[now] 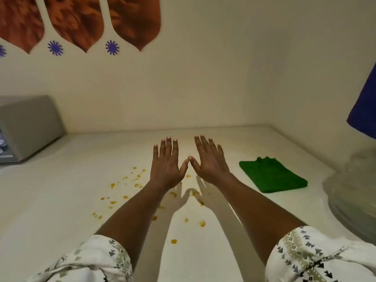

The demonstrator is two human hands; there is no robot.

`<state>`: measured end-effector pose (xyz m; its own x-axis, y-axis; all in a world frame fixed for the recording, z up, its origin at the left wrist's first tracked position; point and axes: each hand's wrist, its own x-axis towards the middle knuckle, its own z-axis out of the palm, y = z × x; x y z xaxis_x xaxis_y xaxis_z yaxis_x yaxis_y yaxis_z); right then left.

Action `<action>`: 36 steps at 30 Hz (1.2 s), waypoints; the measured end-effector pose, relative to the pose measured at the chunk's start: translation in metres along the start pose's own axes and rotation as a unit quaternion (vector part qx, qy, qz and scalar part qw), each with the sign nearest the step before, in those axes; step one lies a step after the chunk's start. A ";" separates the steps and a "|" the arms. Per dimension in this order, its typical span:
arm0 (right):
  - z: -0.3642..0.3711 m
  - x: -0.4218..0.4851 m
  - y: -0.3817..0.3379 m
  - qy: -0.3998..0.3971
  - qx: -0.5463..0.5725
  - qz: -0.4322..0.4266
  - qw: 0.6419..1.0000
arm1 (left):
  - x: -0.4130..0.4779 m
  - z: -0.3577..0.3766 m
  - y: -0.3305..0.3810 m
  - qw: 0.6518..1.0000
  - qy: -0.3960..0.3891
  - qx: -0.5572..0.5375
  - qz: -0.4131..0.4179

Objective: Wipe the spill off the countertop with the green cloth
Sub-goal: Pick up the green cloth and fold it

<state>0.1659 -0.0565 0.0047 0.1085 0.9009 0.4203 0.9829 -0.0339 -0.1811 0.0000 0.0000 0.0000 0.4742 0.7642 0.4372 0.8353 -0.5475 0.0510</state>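
Left hand [165, 165], right hand [210, 162] flat, fingers spread, grasping nothing, thumbs touching (likely start pose). Cloth [272, 175] folded at 3 o'clock, within right reach; spill [130, 184] at 8 o'clock, unwiped.

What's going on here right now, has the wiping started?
Not yet. A person holds both hands out flat above the countertop, the left hand and right hand empty, thumbs touching at the tips. The green cloth lies folded and untouched to the right of the hands. The spill, scattered orange-yellow drops, is spread under and to the left of the forearms.
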 end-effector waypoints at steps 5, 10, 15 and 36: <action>0.012 -0.029 0.034 -0.020 0.003 0.048 0.999 | -0.008 0.031 0.027 0.999 -0.041 0.002 0.020; 0.012 -0.052 0.091 -0.031 0.000 0.105 0.994 | -0.005 0.056 0.073 0.995 -0.089 -0.024 0.048; -0.002 -0.079 0.157 -0.015 -0.016 0.181 0.983 | 0.003 0.078 0.135 0.987 -0.132 -0.046 0.085; 0.013 -0.130 0.276 -0.044 -0.055 0.273 0.959 | 0.030 0.130 0.263 0.967 -0.096 -0.096 0.214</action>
<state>0.4209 -0.1771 -0.1116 0.6035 0.7687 0.2120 0.7934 -0.5523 -0.2560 0.2697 -0.0766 -0.0899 0.8232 0.4932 0.2811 0.4933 -0.8666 0.0760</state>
